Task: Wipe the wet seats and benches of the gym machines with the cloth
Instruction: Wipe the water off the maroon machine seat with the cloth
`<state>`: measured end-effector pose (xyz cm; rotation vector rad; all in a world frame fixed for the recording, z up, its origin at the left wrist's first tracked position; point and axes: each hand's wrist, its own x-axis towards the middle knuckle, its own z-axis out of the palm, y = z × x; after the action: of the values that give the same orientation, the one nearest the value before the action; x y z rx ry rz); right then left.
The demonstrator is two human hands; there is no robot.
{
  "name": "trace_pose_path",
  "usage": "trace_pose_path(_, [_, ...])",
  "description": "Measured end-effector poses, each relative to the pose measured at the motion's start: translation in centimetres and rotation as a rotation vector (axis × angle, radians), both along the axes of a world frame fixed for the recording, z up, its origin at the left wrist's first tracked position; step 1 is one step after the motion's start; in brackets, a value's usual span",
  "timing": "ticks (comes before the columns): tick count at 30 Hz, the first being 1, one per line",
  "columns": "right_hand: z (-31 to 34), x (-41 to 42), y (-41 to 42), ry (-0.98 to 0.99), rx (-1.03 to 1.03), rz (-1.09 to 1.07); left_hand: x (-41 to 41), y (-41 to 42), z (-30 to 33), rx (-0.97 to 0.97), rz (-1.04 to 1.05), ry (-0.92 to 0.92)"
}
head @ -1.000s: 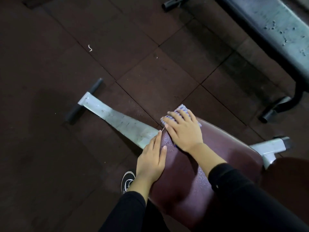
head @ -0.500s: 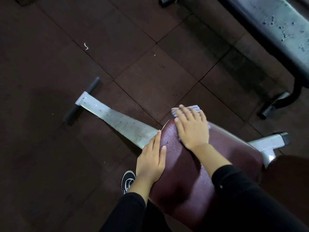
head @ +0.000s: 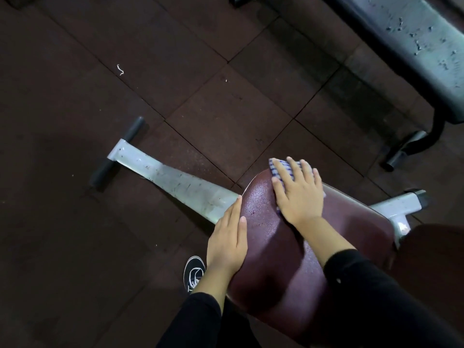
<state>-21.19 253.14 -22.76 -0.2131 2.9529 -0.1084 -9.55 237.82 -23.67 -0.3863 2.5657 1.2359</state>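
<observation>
A dark red padded seat of a gym machine fills the lower middle, with small water drops on its near-left part. My right hand lies flat with fingers spread on a blue-and-white checked cloth, pressing it onto the seat's far end. Most of the cloth is hidden under the palm. My left hand rests flat with straight fingers along the seat's left edge, holding nothing.
A grey metal base leg with a black foot bar runs left across the dark rubber floor tiles. Another wet grey bench stands at the top right. My shoe is beside the seat.
My right hand has slid the cloth to the right along the seat's far end. My left hand has stayed on the left edge.
</observation>
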Motion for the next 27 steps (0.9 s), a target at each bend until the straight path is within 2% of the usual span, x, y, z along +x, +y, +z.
trace_pose_path(4, [0.2, 2.7, -4.4, 0.024, -0.022, 0.204, 2.7, -0.6, 0.3, -0.004, 0.136, -0.113])
trace_pose_path(7, [0.5, 5.3, -5.4, -0.016, -0.027, 0.354, 5.8, -1.0, 0.2, 0.083, 0.229, -0.228])
trace_pose_path(15, [0.7, 6.7, -6.2, -0.024, -0.028, 0.328, 7.0, -0.9, -1.4, 0.352, 0.366, -0.126])
trace_pose_path(19, [0.6, 11.3, -7.0, -0.042, -0.063, 0.535, 7.9, -0.9, -2.4, 0.524, 0.434, -0.092])
trace_pose_path(21, [0.6, 11.0, -6.4, -0.034, -0.082, 0.579, 8.1, -0.9, -2.4, 0.510, 0.430, -0.090])
trace_pose_path(24, [0.1, 7.1, -5.4, -0.007, -0.012, 0.545, 8.0, -0.9, -2.2, 0.438, 0.435, -0.117])
trace_pose_path(27, [0.1, 2.2, -4.3, 0.007, 0.042, 0.322, 7.9, -1.0, -1.6, 0.442, 0.410, -0.147])
